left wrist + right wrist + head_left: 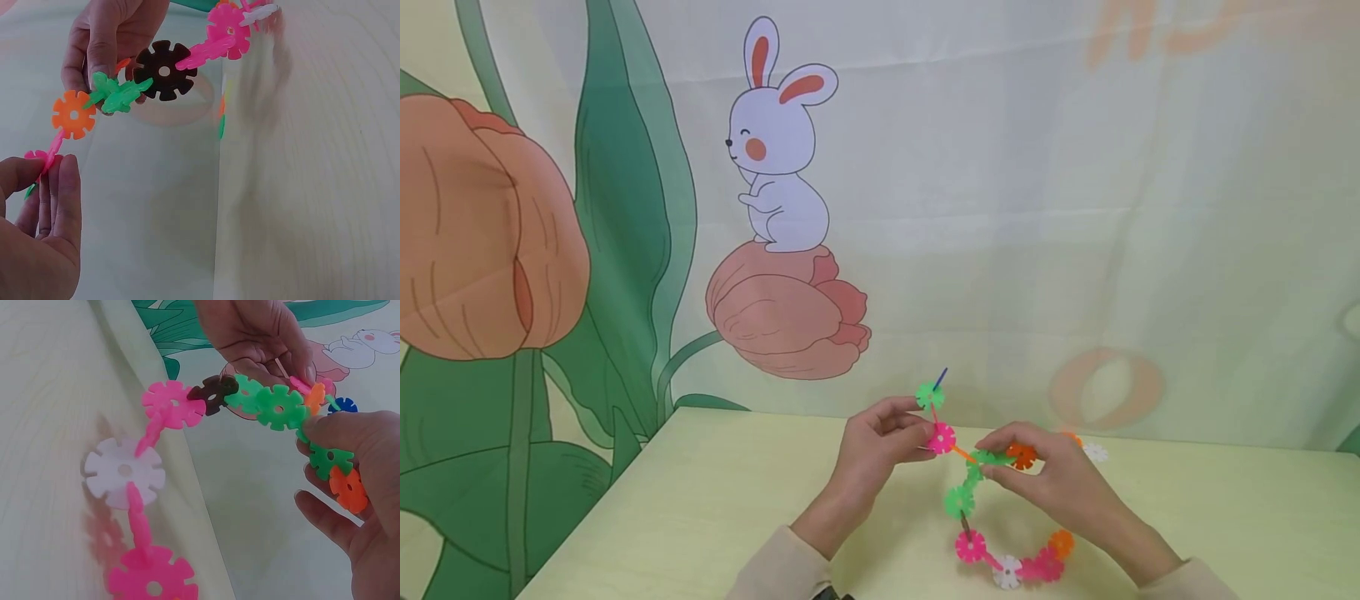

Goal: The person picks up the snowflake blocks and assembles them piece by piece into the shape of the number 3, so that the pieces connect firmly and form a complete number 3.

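A chain of interlocking plastic snowflake discs hangs between both hands over the table. My left hand (883, 446) pinches a pink disc (942, 437) near its upper end; a green disc (929, 396) and an edge-on blue disc (940, 380) stick up beyond. An orange disc (74, 115) links that pink one to green discs (119, 94). My right hand (1052, 471) pinches the green part between thumb and fingers, with another green disc (331, 460) and an orange-red disc (348, 487) against its fingers. Below, the chain runs through brown (164, 71), pink (971, 546) and white (125, 473) discs.
The pale wood-look table (737, 500) ends against a printed cloth backdrop (1000, 208) with a rabbit and tulips. Beyond the right hand show a white disc (1096, 452) and part of an orange disc (1072, 438). The chain's lower end has an orange disc (1062, 544).
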Action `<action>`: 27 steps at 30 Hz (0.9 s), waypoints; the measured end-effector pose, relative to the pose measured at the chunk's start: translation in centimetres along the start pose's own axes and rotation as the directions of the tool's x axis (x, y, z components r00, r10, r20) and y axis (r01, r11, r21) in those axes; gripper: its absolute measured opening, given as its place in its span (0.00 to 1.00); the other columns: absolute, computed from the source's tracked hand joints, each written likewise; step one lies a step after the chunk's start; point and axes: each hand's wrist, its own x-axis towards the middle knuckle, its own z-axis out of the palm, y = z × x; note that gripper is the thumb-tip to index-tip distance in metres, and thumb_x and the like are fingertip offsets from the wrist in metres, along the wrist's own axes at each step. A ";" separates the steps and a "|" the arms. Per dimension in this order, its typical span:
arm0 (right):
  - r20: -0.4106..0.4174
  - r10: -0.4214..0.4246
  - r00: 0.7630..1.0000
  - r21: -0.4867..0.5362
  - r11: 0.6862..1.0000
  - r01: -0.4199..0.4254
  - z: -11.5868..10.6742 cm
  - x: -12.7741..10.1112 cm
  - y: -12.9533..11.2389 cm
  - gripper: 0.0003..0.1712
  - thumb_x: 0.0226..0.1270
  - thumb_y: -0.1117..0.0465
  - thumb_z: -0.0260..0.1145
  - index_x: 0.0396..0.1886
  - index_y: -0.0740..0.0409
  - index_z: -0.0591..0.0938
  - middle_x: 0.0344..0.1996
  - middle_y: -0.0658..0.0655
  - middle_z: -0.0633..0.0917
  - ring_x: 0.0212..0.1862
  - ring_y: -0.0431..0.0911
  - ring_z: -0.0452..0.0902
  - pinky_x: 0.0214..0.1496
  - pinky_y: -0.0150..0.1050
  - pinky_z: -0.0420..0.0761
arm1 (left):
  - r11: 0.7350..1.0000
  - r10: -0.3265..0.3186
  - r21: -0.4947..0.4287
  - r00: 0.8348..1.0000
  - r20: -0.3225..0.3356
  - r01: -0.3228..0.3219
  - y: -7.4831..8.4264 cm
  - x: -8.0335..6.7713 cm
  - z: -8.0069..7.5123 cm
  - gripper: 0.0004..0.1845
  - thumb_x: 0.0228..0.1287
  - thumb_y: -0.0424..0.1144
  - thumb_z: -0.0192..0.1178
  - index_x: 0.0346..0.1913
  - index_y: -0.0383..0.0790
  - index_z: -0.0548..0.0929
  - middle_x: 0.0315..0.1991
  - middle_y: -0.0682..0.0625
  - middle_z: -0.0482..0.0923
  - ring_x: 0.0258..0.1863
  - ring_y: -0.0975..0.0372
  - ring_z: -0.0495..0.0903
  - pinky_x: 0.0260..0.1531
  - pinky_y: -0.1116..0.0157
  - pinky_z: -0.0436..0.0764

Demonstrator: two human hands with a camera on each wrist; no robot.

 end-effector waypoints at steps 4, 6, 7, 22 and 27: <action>0.004 0.007 1.000 0.011 1.000 -0.007 0.0 0.0 0.0 0.13 0.67 0.58 0.79 0.48 0.38 0.88 0.42 0.36 0.89 0.45 0.39 0.84 0.49 0.37 0.84 | 1.000 0.006 -0.015 1.000 -0.018 -0.007 0.0 0.1 0.1 0.19 0.66 0.24 0.66 0.58 0.25 0.82 0.38 0.44 0.86 0.34 0.58 0.89 0.45 0.55 0.91; 0.006 0.011 1.000 0.014 1.000 -0.011 0.0 -0.1 -0.1 0.13 0.68 0.57 0.79 0.48 0.37 0.88 0.42 0.36 0.89 0.46 0.39 0.83 0.50 0.37 0.84 | 1.000 0.010 -0.020 1.000 -0.022 -0.010 -0.1 0.1 0.1 0.19 0.65 0.24 0.66 0.58 0.24 0.82 0.38 0.44 0.86 0.33 0.59 0.89 0.45 0.56 0.91; 0.007 0.012 1.000 0.016 1.000 -0.012 0.0 -0.1 -0.1 0.13 0.68 0.57 0.79 0.48 0.37 0.88 0.43 0.36 0.89 0.46 0.39 0.83 0.50 0.37 0.84 | 1.000 0.010 -0.022 1.000 -0.021 -0.010 -0.1 0.1 0.1 0.19 0.65 0.24 0.66 0.58 0.24 0.82 0.38 0.44 0.86 0.33 0.59 0.89 0.45 0.56 0.91; 0.000 0.019 1.000 0.012 1.000 -0.019 0.1 -0.1 -0.1 0.13 0.68 0.57 0.79 0.48 0.38 0.88 0.44 0.36 0.89 0.47 0.39 0.84 0.52 0.37 0.84 | 1.000 -0.002 -0.017 1.000 -0.012 0.001 0.2 -0.1 0.1 0.19 0.67 0.25 0.68 0.59 0.24 0.82 0.38 0.43 0.87 0.34 0.57 0.90 0.46 0.56 0.91; 0.001 0.022 1.000 0.028 0.999 -0.022 0.3 -0.1 -0.1 0.12 0.69 0.57 0.78 0.49 0.37 0.89 0.43 0.36 0.89 0.46 0.39 0.85 0.50 0.37 0.84 | 0.999 0.006 -0.031 1.000 -0.007 -0.007 0.3 -0.1 0.2 0.18 0.67 0.24 0.68 0.58 0.22 0.82 0.38 0.43 0.87 0.35 0.58 0.90 0.46 0.56 0.91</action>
